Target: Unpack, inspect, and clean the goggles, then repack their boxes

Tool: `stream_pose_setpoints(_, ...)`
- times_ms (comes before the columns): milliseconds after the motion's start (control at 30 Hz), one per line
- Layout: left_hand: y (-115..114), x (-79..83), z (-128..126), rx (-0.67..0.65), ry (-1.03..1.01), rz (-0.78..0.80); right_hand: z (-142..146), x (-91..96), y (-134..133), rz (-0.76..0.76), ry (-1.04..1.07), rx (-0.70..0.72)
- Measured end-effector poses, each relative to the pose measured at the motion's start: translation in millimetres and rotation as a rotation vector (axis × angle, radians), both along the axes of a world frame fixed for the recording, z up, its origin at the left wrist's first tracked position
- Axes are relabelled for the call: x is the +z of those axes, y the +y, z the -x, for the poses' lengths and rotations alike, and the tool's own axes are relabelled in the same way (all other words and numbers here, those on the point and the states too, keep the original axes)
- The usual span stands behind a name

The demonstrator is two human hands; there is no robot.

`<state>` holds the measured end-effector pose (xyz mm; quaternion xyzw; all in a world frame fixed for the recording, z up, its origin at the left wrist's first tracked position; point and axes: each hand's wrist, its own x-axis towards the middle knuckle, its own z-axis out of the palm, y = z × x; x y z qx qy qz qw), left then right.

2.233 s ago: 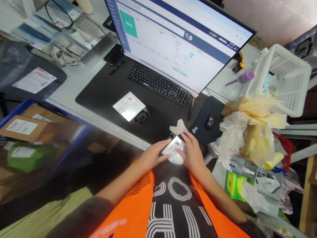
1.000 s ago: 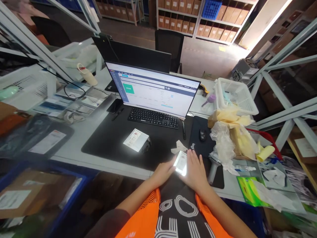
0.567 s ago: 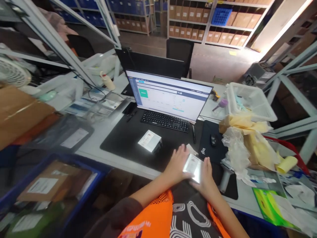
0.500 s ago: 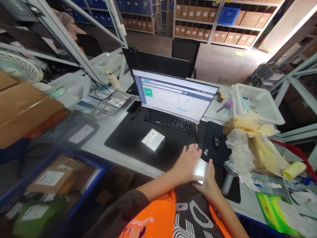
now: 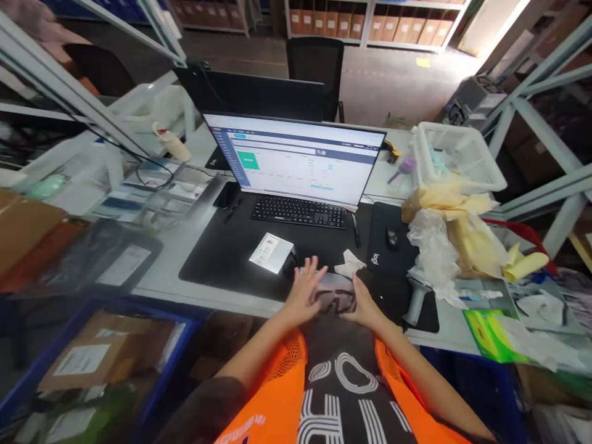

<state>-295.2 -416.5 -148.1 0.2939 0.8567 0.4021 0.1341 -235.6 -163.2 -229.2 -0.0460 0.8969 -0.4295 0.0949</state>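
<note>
A flat, glossy item with a mirror-like surface sits between my hands, close to my body at the desk's front edge; its exact kind I cannot make out. My left hand holds its left side, the thumb on the surface and the other fingers spread. My right hand grips its right side. Just beyond lies a crumpled whitish piece of paper on the black desk mat. Left of my left hand rests a small white box with a printed label, beside a dark object.
A monitor and keyboard stand ahead. To the right are a mouse, a handheld scanner, crumpled plastic wrap and a white basket. A blue bin with packages is at lower left.
My hands have moved left with the glossy item, and it has tilted from a bright to a dark reflection. The crumpled paper now shows on the mat. The view has shifted.
</note>
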Motion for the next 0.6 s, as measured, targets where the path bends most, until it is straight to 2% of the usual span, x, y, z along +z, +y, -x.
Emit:
stream_pose_setpoints(133, -39, -32.8, -28, 0.264, -0.086, -0.169, -5, -16.2, -3, 0.406, -0.310, -0.100)
stream_pose_setpoints(200, -52, -44.5, -43, 0.356, -0.119, -0.188, -7, -20.7, -8, 0.522, -0.415, -0.094)
stream_pose_setpoints(333, -70, -62.8, -67, 0.490, -0.162, -0.131, -4, -21.8, -17, 0.536, -0.424, -0.088)
stream_pose_setpoints(467, -81, -79.6, -75, 0.616, -0.221, -0.030, 13, -22.3, -20, 0.529, -0.424, -0.148)
stream_pose_setpoints(533, -81, -83.1, -74, 0.666, -0.196, 0.051, 26, -26.1, -25, 0.500, -0.443, -0.180)
stream_pose_setpoints(600, -77, -81.5, -71, 0.652, -0.122, 0.134, 38, -31.6, -32, 0.458, -0.465, -0.197)
